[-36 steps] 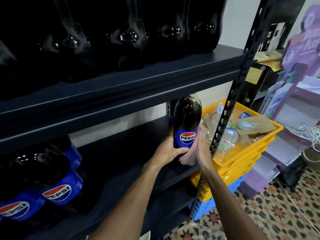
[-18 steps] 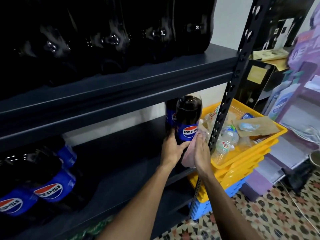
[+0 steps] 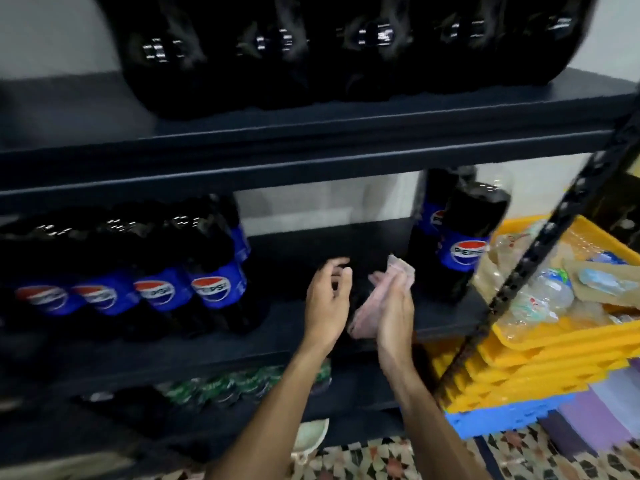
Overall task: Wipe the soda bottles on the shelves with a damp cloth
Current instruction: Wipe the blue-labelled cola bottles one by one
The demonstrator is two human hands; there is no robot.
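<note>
The left hand (image 3: 329,299) hangs over the bare middle of the shelf (image 3: 207,355), near its front edge. Its fingers are loosely bent and it holds nothing. The right hand (image 3: 394,313) is just beside it and grips a pink cloth (image 3: 377,299), bunched up in the palm so there is a soft wad to rub with. Both hands are apart from every bottle. A front bottle (image 3: 464,247) stands upright at the right end of the shelf, by the black post (image 3: 540,244), with a back bottle (image 3: 429,206) just behind it. These two stand away from the others, maybe because they are the wiped ones. A row of bottles (image 3: 156,271) stands at the left end, labels facing out. I think those are not wiped yet. The left hand is likely free so it can pick one up and hold it for the cloth. The picture is blurry, so I cannot tell if any bottle is wet. Yellow crates (image 3: 540,355) are stacked just past the right end.
</note>
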